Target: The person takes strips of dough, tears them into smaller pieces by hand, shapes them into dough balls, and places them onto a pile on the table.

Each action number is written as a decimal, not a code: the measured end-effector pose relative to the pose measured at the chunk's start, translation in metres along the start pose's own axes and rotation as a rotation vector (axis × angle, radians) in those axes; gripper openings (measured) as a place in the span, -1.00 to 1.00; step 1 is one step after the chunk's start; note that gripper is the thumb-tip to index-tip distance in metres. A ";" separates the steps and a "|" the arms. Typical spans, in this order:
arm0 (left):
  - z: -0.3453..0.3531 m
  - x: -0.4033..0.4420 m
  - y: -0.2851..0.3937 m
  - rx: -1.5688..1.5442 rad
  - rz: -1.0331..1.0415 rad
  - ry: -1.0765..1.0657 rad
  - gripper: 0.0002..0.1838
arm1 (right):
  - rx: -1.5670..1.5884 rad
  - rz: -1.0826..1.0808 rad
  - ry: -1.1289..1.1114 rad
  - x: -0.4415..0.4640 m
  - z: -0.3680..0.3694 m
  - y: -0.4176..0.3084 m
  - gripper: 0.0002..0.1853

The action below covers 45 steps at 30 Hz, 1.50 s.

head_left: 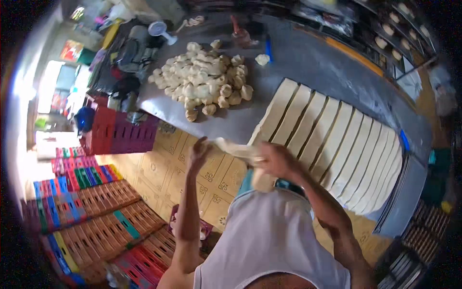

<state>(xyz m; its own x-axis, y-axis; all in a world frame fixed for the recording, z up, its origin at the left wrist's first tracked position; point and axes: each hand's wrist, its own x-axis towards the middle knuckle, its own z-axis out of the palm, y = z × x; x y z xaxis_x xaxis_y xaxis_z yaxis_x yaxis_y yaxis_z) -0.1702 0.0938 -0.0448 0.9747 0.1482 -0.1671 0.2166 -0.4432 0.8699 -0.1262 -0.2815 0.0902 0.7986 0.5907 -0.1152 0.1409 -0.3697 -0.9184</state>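
Note:
A pale strip of dough stretches between my two hands in front of my body, blurred by motion. My right hand is closed around it, and a thicker part of the dough hangs below that hand. At the strip's other end, the fingers of my left hand are pinched together. To the right, long cut dough strips lie side by side on the grey metal table. A heap of small dough pieces sits on the table ahead of me.
Near the heap's right side lie a single dough piece and a blue-handled tool. A white scoop-like object stands at the back left. Stacked colourful crates fill the left floor. Racks with round pieces stand at the far right.

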 end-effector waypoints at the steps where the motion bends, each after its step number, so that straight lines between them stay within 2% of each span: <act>1: 0.026 -0.021 0.040 -0.428 -0.258 0.007 -0.49 | 0.071 -0.041 0.047 -0.015 -0.020 0.031 -0.65; 2: 0.051 -0.034 0.058 -0.400 -0.291 0.010 -0.54 | 0.149 0.213 0.155 -0.034 -0.027 0.076 -0.64; 3: 0.080 -0.033 0.055 -0.207 -0.303 -0.019 -0.61 | -0.333 0.255 0.160 -0.040 -0.056 0.070 -0.59; 4: 0.113 -0.034 0.052 -0.141 -0.268 0.027 -0.67 | -0.830 0.139 0.424 -0.053 -0.052 0.102 -0.51; 5: 0.146 -0.028 0.062 -0.024 -0.248 0.129 -0.65 | -0.728 0.091 0.419 -0.056 -0.054 0.107 -0.44; 6: 0.155 -0.030 0.102 0.289 -0.228 0.216 -0.57 | -0.627 0.043 0.412 -0.055 -0.055 0.109 -0.38; 7: 0.159 -0.019 0.105 0.217 -0.273 0.206 -0.55 | -0.632 0.030 0.411 -0.052 -0.044 0.116 -0.38; 9: 0.161 -0.002 0.109 0.141 -0.321 0.199 -0.52 | -0.499 -0.140 0.393 -0.041 -0.002 0.117 -0.28; 10: 0.159 0.004 0.112 0.185 -0.267 0.161 -0.54 | -0.371 -0.124 0.314 -0.034 0.012 0.097 -0.22; 11: 0.157 0.010 0.116 0.228 -0.203 0.123 -0.55 | -0.330 -0.236 0.341 -0.021 0.028 0.095 -0.16; 12: 0.159 0.008 0.128 0.226 -0.187 0.125 -0.55 | -0.339 -0.244 0.353 -0.006 0.034 0.084 -0.16; 14: 0.160 -0.015 0.162 0.362 0.193 0.109 -0.57 | -0.113 -0.250 0.307 0.019 0.044 0.062 0.01; 15: 0.149 -0.018 0.173 0.303 0.174 0.104 -0.58 | -0.040 -0.109 0.235 0.021 0.041 0.039 -0.07; 16: 0.143 -0.016 0.174 0.293 0.178 0.110 -0.58 | -0.053 -0.112 0.234 0.028 0.045 0.040 -0.07; 18: 0.137 -0.016 0.169 0.314 0.125 0.177 -0.59 | -0.320 0.050 0.139 0.035 0.062 0.056 -0.34; 19: 0.141 -0.018 0.155 0.301 0.121 0.171 -0.59 | -0.330 0.060 0.135 0.033 0.072 0.071 -0.34; 21: 0.156 -0.020 0.124 0.290 -0.014 0.132 -0.57 | -0.458 0.045 0.172 0.025 0.085 0.092 -0.61; 24: 0.171 -0.033 0.109 0.155 -0.063 0.100 -0.58 | -0.507 0.106 0.129 -0.001 0.083 0.078 -0.71; 26: 0.181 -0.033 0.111 0.173 -0.030 0.176 -0.60 | -0.509 0.126 0.116 -0.004 0.079 0.081 -0.73; 28: 0.178 -0.022 0.125 0.123 -0.162 0.140 -0.63 | -0.415 0.012 0.132 -0.005 0.071 0.085 -0.73; 29: 0.175 -0.009 0.128 0.127 -0.165 0.154 -0.63 | -0.411 -0.001 0.125 0.000 0.066 0.085 -0.73; 31: 0.170 0.019 0.120 0.318 0.004 0.109 -0.66 | -0.143 -0.075 -0.009 0.008 0.055 0.073 -0.71; 32: 0.169 0.040 0.101 0.323 0.033 0.179 -0.56 | -0.131 -0.085 -0.016 0.013 0.057 0.066 -0.71; 33: 0.171 0.054 0.085 0.322 0.062 0.246 -0.31 | -0.236 -0.226 0.050 0.016 0.059 0.058 -0.72; 34: 0.161 0.054 0.106 0.327 0.064 0.246 -0.31 | -0.345 -0.366 0.127 0.021 0.055 0.050 -0.72; 35: 0.141 0.049 0.141 0.272 0.288 0.350 -0.20 | -0.290 -0.246 0.242 0.026 0.042 0.034 -0.67; 36: 0.127 0.044 0.159 0.212 0.506 0.446 -0.07 | -0.282 -0.243 0.249 0.032 0.038 0.036 -0.67; 37: 0.125 0.039 0.148 0.219 0.508 0.444 -0.07 | -0.222 -0.074 0.283 0.039 0.037 0.043 -0.60; 38: 0.123 0.027 0.135 0.218 0.442 0.213 -0.06 | -0.161 0.094 0.314 0.046 0.039 0.050 -0.51; 39: 0.120 0.017 0.125 0.213 0.371 -0.018 -0.05 | -0.310 -0.133 0.140 0.047 0.054 0.089 -0.44; 40: 0.111 -0.003 0.151 0.062 0.033 -0.344 -0.03 | -0.297 -0.401 0.104 0.048 0.072 0.116 -0.41; 42: 0.168 0.003 0.051 -0.012 0.181 -0.319 -0.14 | -0.446 -0.273 0.098 0.031 0.077 0.108 -0.34; 43: 0.174 -0.001 0.049 -0.022 0.181 -0.319 -0.14 | -0.453 -0.269 0.094 0.022 0.073 0.105 -0.34; 45: 0.177 -0.008 0.057 -0.305 -0.189 -0.274 -0.48 | -0.408 -0.197 0.239 0.006 0.058 0.096 -0.34</act>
<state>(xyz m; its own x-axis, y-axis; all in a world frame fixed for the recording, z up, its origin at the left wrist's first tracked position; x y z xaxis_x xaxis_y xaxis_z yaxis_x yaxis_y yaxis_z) -0.1562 -0.0888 -0.0764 0.9072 -0.0566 -0.4169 0.4059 -0.1436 0.9026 -0.1420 -0.2712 -0.0205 0.8390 0.5140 0.1787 0.4807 -0.5462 -0.6860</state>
